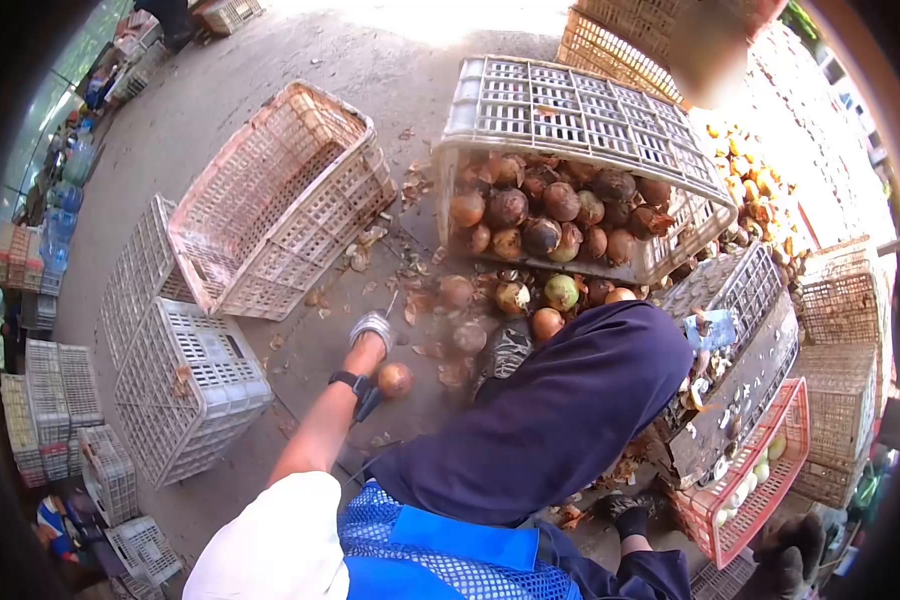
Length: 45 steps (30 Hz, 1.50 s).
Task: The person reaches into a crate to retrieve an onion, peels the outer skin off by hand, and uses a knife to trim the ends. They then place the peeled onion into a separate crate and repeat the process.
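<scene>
My left hand (371,328), in a pale glove with a dark watch at the wrist, reaches low over the ground. Its fingers look closed on a thin tool, whose narrow tip points up. A single onion (395,380) lies just beside the wrist. Onions (561,202) fill the lower side of a tipped plastic crate (580,100), and more have spilled in front of it. Blurred round shapes hover between this pile and my left hand. My right hand cannot be made out.
An empty pinkish crate (280,200) and a grey crate (195,385) stand left. My bent leg (560,400) crosses the middle. A red crate (755,480) with pale onions is lower right. Another person (710,50) is at the top right. Onion skins litter the ground.
</scene>
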Available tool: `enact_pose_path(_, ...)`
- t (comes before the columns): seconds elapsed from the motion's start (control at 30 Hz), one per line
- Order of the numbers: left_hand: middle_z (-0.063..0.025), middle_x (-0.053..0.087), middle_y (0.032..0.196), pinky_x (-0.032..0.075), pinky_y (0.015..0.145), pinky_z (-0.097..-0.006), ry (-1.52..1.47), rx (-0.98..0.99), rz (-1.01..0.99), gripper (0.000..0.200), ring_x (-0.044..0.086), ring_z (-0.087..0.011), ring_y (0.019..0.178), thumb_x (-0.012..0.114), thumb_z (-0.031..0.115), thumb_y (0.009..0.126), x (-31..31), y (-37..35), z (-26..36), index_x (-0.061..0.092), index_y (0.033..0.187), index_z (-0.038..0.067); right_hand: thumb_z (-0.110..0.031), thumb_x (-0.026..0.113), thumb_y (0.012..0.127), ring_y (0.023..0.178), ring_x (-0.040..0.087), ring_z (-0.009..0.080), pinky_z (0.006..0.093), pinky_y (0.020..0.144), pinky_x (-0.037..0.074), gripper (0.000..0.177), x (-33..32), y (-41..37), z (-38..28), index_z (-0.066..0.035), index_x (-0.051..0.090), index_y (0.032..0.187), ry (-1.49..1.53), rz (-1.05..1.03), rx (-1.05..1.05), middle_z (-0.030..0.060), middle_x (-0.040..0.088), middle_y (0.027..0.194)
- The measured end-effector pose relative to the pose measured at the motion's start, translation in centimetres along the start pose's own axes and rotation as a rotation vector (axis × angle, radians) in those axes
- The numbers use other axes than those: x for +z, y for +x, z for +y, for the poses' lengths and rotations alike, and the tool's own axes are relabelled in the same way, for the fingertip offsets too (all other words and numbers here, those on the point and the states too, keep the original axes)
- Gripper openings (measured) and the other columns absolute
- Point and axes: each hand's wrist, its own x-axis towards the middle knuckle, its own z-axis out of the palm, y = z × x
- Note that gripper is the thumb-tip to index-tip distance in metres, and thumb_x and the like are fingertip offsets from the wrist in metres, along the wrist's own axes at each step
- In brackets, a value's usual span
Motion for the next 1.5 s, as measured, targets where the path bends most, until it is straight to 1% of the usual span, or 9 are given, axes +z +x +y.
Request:
enact_pose_path(0.23,-0.0220,0.067,0.095,0.052,0.073,-0.0411,-0.063,-0.043,-0.146,0.040,0.065,-0.0338,0.084,0.070,0.034,0.075,3.6,-5.7,-0.5,0.068,0.092,-0.002,-0.008,0.062,0.079,0.064,0.055,0.0134,0.0233,0.054,0.046,0.036,4.8,1.2,3.8,0.007,0.055,0.110,0.269,-0.059,0.279,0.0093,0.056,0.088)
enact_pose_path(0.4,-0.0083,0.068,0.082,0.052,0.062,-0.0371,-0.659,-0.226,-0.500,0.034,0.062,-0.0206,0.060,0.072,0.025,0.074,15.1,2.6,-9.0,0.067,0.088,-0.004,0.000,0.057,0.068,0.062,0.062,0.0202,0.0277,0.057,0.051,0.034,8.6,-0.7,5.8,0.009,0.059,0.100,0.130,-0.112,0.443,0.0149,0.063,0.081)
enact_pose_path(0.5,-0.0081,0.066,0.077,0.051,0.059,-0.0345,-1.097,-0.455,-0.344,0.028,0.061,-0.0202,0.058,0.073,0.020,0.072,7.7,-2.7,-4.1,0.067,0.086,-0.004,0.001,0.058,0.067,0.065,0.063,0.0210,0.0287,0.061,0.053,0.034,8.2,-1.4,7.0,0.010,0.059,0.100,0.142,-0.081,0.527,0.0163,0.065,0.081)
enact_pose_path(0.6,-0.0094,0.065,0.077,0.051,0.063,-0.0323,-1.542,-0.041,-0.403,0.021,0.061,-0.0209,0.063,0.072,0.015,0.073,7.6,-1.4,-4.0,0.065,0.083,-0.002,0.003,0.058,0.069,0.070,0.066,0.0222,0.0295,0.063,0.054,0.035,6.8,-2.0,8.9,0.009,0.058,0.103,0.133,-0.049,0.554,0.0171,0.065,0.085)
enact_pose_path(0.83,-0.0098,0.064,0.090,0.055,0.069,-0.0329,-1.475,0.533,-0.040,0.051,0.063,-0.0217,0.074,0.081,0.020,0.059,-13.4,-5.7,11.6,0.062,0.101,-0.003,-0.002,0.062,0.073,0.071,0.067,0.0224,0.0307,0.063,0.056,0.039,6.0,-3.2,13.8,0.005,0.058,0.111,0.347,-0.071,0.525,0.0148,0.067,0.087)
enact_pose_path(1.0,-0.0117,0.065,0.101,0.053,0.080,-0.0331,-1.351,1.035,-0.310,0.057,0.064,-0.0205,0.090,0.079,0.022,0.064,-23.7,-20.5,25.7,0.060,0.110,-0.005,-0.003,0.066,0.077,0.093,0.062,0.0196,0.0313,0.078,0.053,0.046,6.3,-3.7,13.5,0.004,0.054,0.121,0.669,-0.060,0.593,0.0126,0.062,0.107)
enact_pose_path(1.33,-0.0158,0.067,0.088,0.049,0.073,-0.0340,-0.354,1.377,-0.421,0.052,0.064,-0.0230,0.079,0.079,0.034,0.064,-6.1,-36.8,39.2,0.064,0.101,0.000,-0.047,0.063,0.083,0.100,0.060,0.0347,0.0463,0.079,0.053,0.067,0.9,-6.0,10.9,-0.002,0.043,0.130,1.479,-0.073,0.553,0.0198,0.055,0.121)
enact_pose_path(1.4,-0.0170,0.066,0.090,0.049,0.075,-0.0349,-0.291,1.286,-0.512,0.054,0.063,-0.0243,0.082,0.079,0.035,0.064,-4.1,-37.4,38.8,0.064,0.102,0.000,-0.045,0.062,0.084,0.099,0.060,0.0359,0.0474,0.079,0.053,0.064,0.9,-7.9,16.4,-0.003,0.044,0.129,0.434,0.003,0.191,0.0192,0.056,0.120)
enact_pose_path(1.5,-0.0183,0.065,0.096,0.047,0.078,-0.0362,-0.199,1.190,-0.555,0.054,0.062,-0.0275,0.086,0.078,0.037,0.065,-1.8,-37.6,38.2,0.064,0.102,0.000,-0.031,0.067,0.083,0.095,0.061,0.0349,0.0466,0.080,0.054,0.053,1.7,-8.6,19.7,-0.003,0.047,0.123,0.363,0.125,0.152,0.0169,0.059,0.113)
